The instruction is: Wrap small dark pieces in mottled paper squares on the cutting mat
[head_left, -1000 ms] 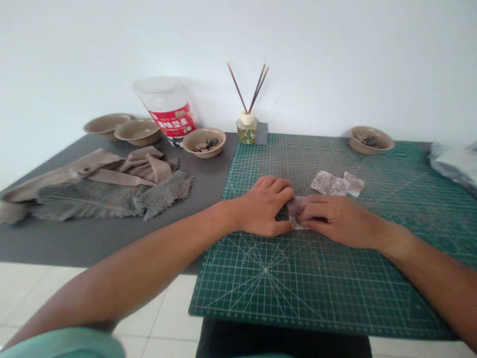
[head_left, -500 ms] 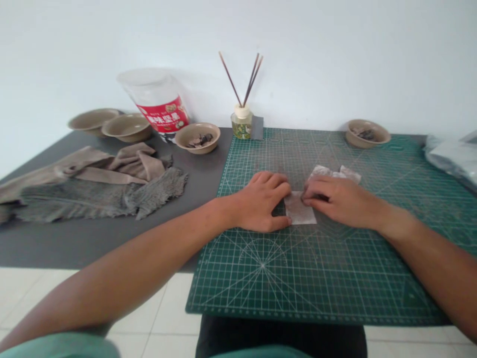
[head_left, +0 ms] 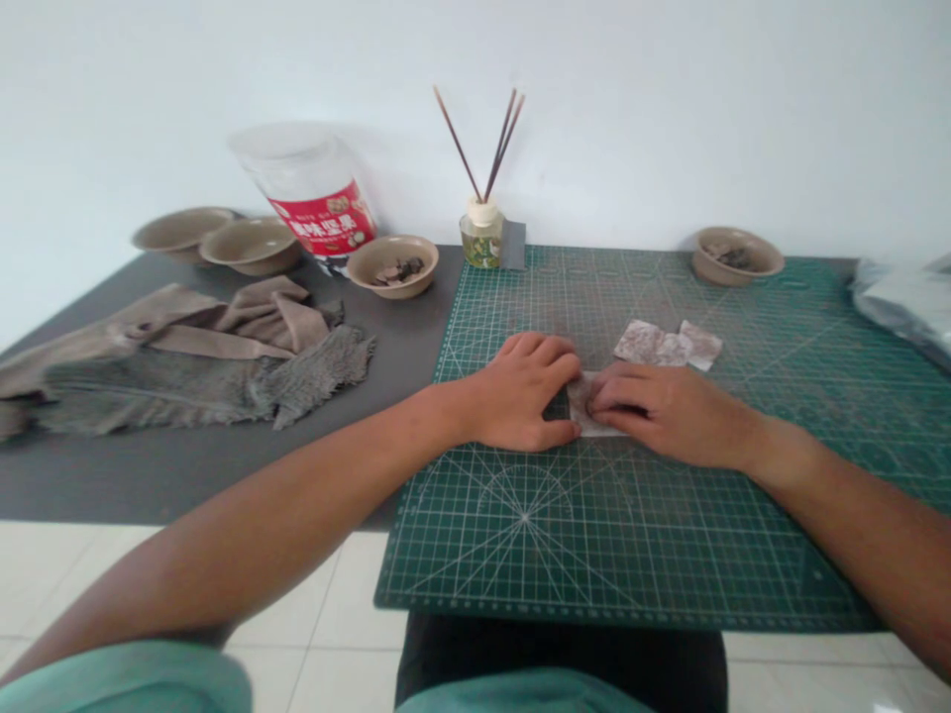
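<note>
A small whitish, smudged piece of paper (head_left: pixel 581 404) lies flat on the green cutting mat (head_left: pixel 535 555). My left hand (head_left: pixel 529 391) rests at its left edge, thumb and fingers apart, the tips pressing the sheet down. On the sheet's right part sits my right hand (head_left: pixel 661 411), its fingers bunched together with the tips against the paper. Whatever is inside that pinch is hidden. Just behind lies a second, creased and stained paper (head_left: pixel 658 344), touched by neither hand.
Bowls with dark bits stand at back centre-left (head_left: pixel 393 267) and back right (head_left: pixel 735 257). Left are two stacked-looking bowls (head_left: pixel 249 248), a plastic tub (head_left: pixel 319 208) and grey-brown cloths (head_left: pixel 200 376). A reed diffuser (head_left: pixel 482 238) stands by the wall; a plastic bag (head_left: pixel 902 302) lies right.
My right hand has slid slightly left and toward me over the paper, uncovering more of the creased piece behind. My left hand stays at the paper's left edge. The view has shifted slightly.
</note>
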Available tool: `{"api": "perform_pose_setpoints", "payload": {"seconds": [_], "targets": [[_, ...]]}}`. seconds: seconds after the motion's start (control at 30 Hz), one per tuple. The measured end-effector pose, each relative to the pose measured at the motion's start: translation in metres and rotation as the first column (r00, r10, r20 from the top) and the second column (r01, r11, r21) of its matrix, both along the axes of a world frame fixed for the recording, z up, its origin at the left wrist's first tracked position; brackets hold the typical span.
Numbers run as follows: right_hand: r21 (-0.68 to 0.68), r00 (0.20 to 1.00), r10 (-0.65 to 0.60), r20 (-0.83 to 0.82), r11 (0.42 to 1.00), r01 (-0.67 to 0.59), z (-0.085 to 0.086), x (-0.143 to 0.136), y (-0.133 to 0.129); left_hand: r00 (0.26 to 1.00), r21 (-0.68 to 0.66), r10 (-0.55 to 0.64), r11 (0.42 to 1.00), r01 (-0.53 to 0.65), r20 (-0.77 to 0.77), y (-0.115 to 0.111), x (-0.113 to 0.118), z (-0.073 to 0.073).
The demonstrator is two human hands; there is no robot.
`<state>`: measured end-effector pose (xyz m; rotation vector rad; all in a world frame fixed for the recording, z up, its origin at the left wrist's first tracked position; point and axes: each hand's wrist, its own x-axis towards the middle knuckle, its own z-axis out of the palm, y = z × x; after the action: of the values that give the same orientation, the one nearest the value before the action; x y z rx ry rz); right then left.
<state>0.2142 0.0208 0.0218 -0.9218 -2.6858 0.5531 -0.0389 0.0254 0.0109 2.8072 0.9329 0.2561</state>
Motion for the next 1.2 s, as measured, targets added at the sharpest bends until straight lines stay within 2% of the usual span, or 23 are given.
{"api": "perform_pose_setpoints", "payload": {"seconds": [0.07, 0.1, 0.23, 0.33, 0.4, 0.57, 0.6, 0.7, 0.77, 0.9, 0.97, 1.1, 1.13, 1.2], "targets": [[0.043, 0.997, -0.078, -0.018, 0.996, 0.078, 0.0, 0.0, 0.001, 1.0, 0.002, 0.003, 1.0, -0.003, -0.003, 0.0, 0.0, 0.0], [0.036, 0.997, -0.078, -0.023, 0.996, 0.079, -0.001, -0.001, 0.002, 1.0, 0.002, 0.004, 1.0, -0.004, -0.004, 0.0, 0.0, 0.0], [-0.016, 0.999, 0.038, -0.023, 0.999, -0.039, -0.002, -0.004, 0.001, 1.0, -0.006, 0.0, 1.0, 0.0, -0.003, 0.001, 0.001, -0.001], [0.049, 0.997, -0.074, -0.017, 0.996, 0.075, -0.001, -0.004, 0.003, 1.0, -0.001, 0.005, 1.0, -0.005, -0.002, 0.001, 0.0, -0.001], [0.046, 0.992, -0.128, 0.001, 0.991, 0.128, 0.001, -0.001, 0.005, 1.0, 0.005, 0.005, 1.0, -0.005, 0.003, 0.001, 0.0, -0.002], [-0.081, 0.999, 0.03, -0.021, 0.996, -0.032, 0.0, 0.0, 0.001, 1.0, -0.005, 0.009, 1.0, -0.009, 0.002, 0.001, 0.001, -0.002], [-0.069, 0.999, 0.022, -0.037, 0.997, -0.025, 0.0, 0.0, 0.001, 1.0, -0.006, 0.009, 1.0, -0.009, 0.001, 0.001, 0.0, -0.002], [0.0, 0.994, -0.105, -0.044, 0.995, 0.105, 0.0, 0.001, 0.006, 1.0, 0.002, 0.004, 1.0, -0.004, 0.012, 0.001, 0.0, -0.002], [-0.021, 0.994, -0.113, -0.01, 0.993, 0.113, 0.003, 0.004, 0.007, 1.0, 0.002, 0.006, 1.0, -0.006, 0.019, 0.001, 0.0, -0.002], [-0.17, 0.998, 0.067, -0.004, 0.983, -0.066, 0.005, 0.001, -0.003, 1.0, -0.01, 0.006, 1.0, -0.006, 0.018, 0.001, 0.0, -0.003], [-0.13, 0.999, 0.035, -0.04, 0.991, -0.04, 0.003, -0.003, -0.003, 1.0, -0.011, 0.006, 1.0, -0.006, 0.016, 0.001, 0.0, -0.003], [-0.021, 0.987, -0.154, -0.036, 0.988, 0.153, 0.004, -0.001, 0.006, 1.0, -0.006, 0.011, 1.0, -0.01, 0.018, 0.002, 0.0, -0.003], [-0.035, 0.989, -0.145, -0.019, 0.989, 0.144, 0.005, 0.0, 0.006, 1.0, -0.006, 0.01, 1.0, -0.01, 0.018, 0.001, 0.0, -0.003], [-0.097, 0.999, -0.049, 0.008, 0.994, 0.049, 0.006, 0.001, 0.002, 1.0, -0.007, 0.005, 1.0, -0.005, 0.014, 0.001, 0.0, -0.002]]}}
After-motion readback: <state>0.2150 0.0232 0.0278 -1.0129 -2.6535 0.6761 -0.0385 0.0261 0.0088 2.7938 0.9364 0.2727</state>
